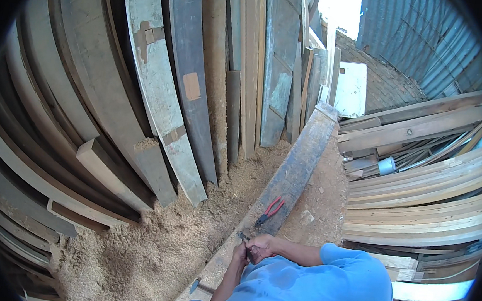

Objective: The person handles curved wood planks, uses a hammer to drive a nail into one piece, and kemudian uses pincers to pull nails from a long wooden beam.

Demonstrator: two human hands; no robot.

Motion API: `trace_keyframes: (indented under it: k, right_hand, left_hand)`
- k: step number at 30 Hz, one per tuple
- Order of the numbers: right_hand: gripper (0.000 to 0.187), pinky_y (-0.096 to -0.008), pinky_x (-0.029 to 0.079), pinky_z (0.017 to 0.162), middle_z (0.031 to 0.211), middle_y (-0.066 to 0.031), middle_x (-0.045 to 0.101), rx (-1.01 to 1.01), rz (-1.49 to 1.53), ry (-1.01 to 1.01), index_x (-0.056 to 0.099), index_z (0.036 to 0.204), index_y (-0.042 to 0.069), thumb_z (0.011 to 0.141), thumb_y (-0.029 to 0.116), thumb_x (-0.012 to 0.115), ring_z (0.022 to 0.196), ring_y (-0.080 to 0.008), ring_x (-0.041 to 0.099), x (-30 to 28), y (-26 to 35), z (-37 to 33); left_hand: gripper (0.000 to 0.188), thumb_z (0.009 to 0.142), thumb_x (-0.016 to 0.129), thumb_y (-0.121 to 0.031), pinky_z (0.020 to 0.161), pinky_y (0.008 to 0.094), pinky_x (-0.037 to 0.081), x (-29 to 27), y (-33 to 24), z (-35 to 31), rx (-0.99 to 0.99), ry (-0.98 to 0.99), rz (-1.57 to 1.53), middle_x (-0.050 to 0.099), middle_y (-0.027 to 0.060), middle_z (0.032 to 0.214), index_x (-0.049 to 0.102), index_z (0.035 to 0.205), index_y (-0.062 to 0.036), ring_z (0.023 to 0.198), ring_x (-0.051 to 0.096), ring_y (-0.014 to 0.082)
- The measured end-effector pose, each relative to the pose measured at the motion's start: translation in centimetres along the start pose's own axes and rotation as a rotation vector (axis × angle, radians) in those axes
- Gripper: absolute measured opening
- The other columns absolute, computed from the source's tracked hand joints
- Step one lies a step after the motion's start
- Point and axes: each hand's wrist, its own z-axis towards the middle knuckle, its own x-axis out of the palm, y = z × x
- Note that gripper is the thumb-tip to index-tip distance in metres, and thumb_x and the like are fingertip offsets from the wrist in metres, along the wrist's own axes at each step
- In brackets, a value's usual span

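My left hand point(240, 254) and my right hand point(260, 246) are close together over a long worn plank, near my body. Both are closed around a small dark piece point(244, 238), whose end sticks out past the fingers. Its kind is too small and covered to tell. Just beyond my right hand, pliers with red handles point(271, 209) lie on the plank point(296, 174), their dark jaws pointing back toward me. Left of my left forearm, a tool with a blue-grey end point(194, 285) rests on the near part of the plank.
Tall boards point(146, 60) lean in rows along the left and far side. Sawdust point(150, 250) covers the floor left of the plank. Stacked lumber point(415, 218) fills the right, with a pale blue cylinder point(387, 166) among thin strips. Corrugated metal sheeting point(427, 40) stands at the far right.
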Motion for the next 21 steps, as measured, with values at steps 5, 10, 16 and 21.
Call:
trace_keyframes:
  k: [5,10,16,21]
  right_hand:
    - [0.028,-0.0446,0.052,0.075,0.093,-0.0192,0.067,-0.031,0.05,-0.084,0.062,0.096,-0.001,0.091,0.025,0.054,0.078,-0.0276,0.064,0.3,-0.1,2.1]
    - [0.016,-0.0347,0.039,0.039,0.058,-0.0126,0.057,-0.213,0.014,-0.291,0.059,0.075,-0.002,0.085,0.009,0.054,0.046,-0.0202,0.054,2.1,-1.0,1.4]
    - [0.016,-0.0336,0.04,0.042,0.059,-0.0084,0.058,-0.35,-0.226,-0.389,0.061,0.073,0.001,0.087,0.007,0.054,0.048,-0.0189,0.055,2.3,-3.1,0.2]
    - [0.017,-0.0398,0.049,0.054,0.072,-0.0104,0.065,-0.229,-0.098,-0.328,0.065,0.09,0.002,0.091,0.018,0.058,0.06,-0.0222,0.061,3.8,-1.7,-3.0]
  left_hand:
    - [0.028,0.095,0.046,-0.027,0.048,0.0377,0.051,-1.6,0.2,2.9,-0.018,0.118,-0.071,0.059,0.007,0.072,0.061,0.087,-0.0051,0.061,0.062,0.0233]
    - [0.026,0.095,0.044,-0.024,0.041,0.0352,0.048,-2.6,-0.4,3.6,-0.17,0.44,-0.14,0.061,0.0074,0.067,0.062,0.085,-0.0082,0.052,0.059,0.0213]
    - [0.026,0.094,0.047,-0.024,0.034,0.0353,0.042,-1.1,0.0,0.8,-0.074,0.409,0.058,0.061,0.0083,0.067,0.064,0.084,-0.0075,0.047,0.056,0.0212]
    - [0.023,0.093,0.051,-0.016,0.039,0.0348,0.04,-2.3,0.4,3.7,-0.001,0.274,0.147,0.056,0.0044,0.058,0.063,0.075,-0.0081,0.046,0.053,0.018]
